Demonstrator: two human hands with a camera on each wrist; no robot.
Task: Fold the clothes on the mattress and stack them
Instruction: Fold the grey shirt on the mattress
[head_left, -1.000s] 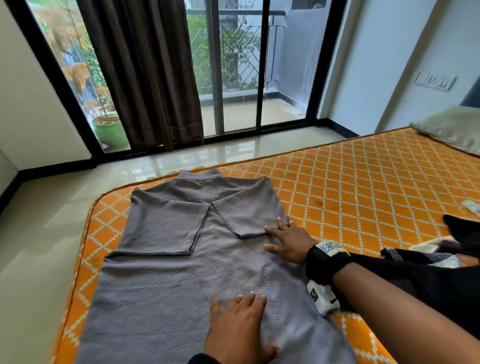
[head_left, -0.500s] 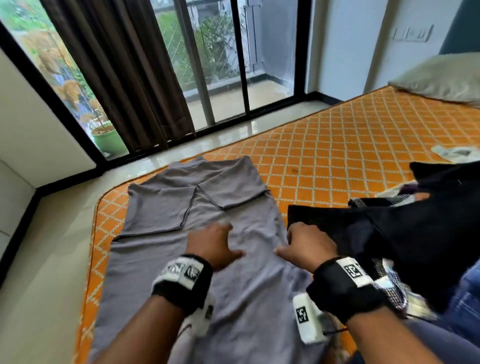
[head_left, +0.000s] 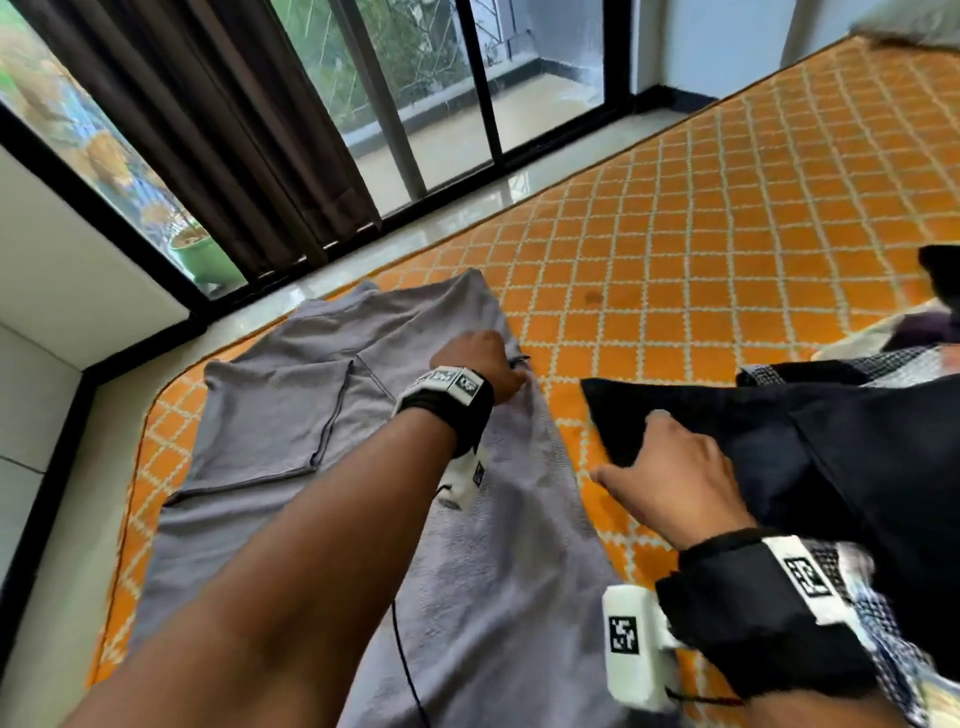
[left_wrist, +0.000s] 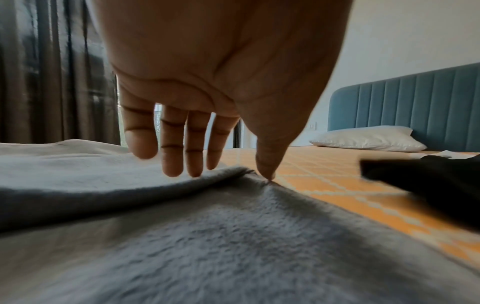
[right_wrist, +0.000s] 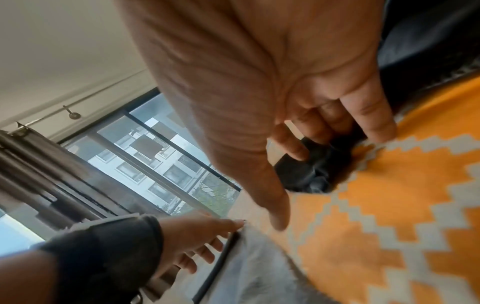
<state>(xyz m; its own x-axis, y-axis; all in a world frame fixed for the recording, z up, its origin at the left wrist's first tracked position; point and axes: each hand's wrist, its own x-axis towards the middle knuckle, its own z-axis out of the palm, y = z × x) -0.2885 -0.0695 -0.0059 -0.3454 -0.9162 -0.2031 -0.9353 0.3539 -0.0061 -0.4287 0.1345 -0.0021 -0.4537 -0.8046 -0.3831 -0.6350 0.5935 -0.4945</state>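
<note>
A grey shirt (head_left: 291, 467) is lying flat on the orange mattress (head_left: 727, 218), its sleeves folded inward. The left hand (head_left: 475, 364) is reaching to the shirt's right edge by the folded sleeve, fingers (left_wrist: 179, 156) straight and thumb tip touching the cloth, gripping nothing. The right hand (head_left: 670, 478) is hovering just beside a black garment (head_left: 831, 441) to the right, fingers loosely curled and holding nothing.
</note>
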